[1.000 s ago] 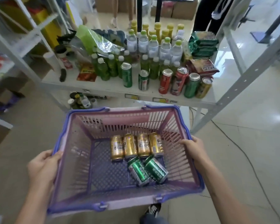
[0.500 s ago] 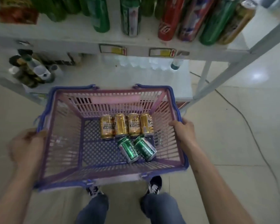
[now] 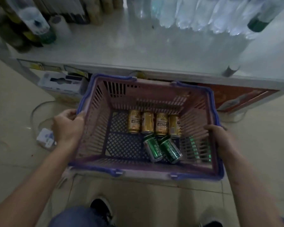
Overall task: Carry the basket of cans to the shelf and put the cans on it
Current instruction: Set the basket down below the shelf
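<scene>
A pink basket with a blue rim (image 3: 154,173) is low over the tiled floor, right in front of the bottom shelf (image 3: 138,46). My left hand (image 3: 67,126) grips its left rim and my right hand (image 3: 220,140) grips its right rim. Inside lie several gold cans (image 3: 147,122) in a row at the far side. Two green cans (image 3: 162,149) lie tilted just in front of them. The bottom shelf's front edge sits just beyond the basket's far rim.
Clear plastic bottles (image 3: 195,15) stand at the shelf's back right, dark bottles (image 3: 31,27) at its left. A white box (image 3: 62,86) and a red carton (image 3: 241,97) sit under the shelf. A white power strip (image 3: 45,138) with cable lies on the floor at left.
The basket has gone down from waist height to near the floor. My view has dropped from the upper shelf of cans to the bottom shelf. Both hands keep hold of the rims.
</scene>
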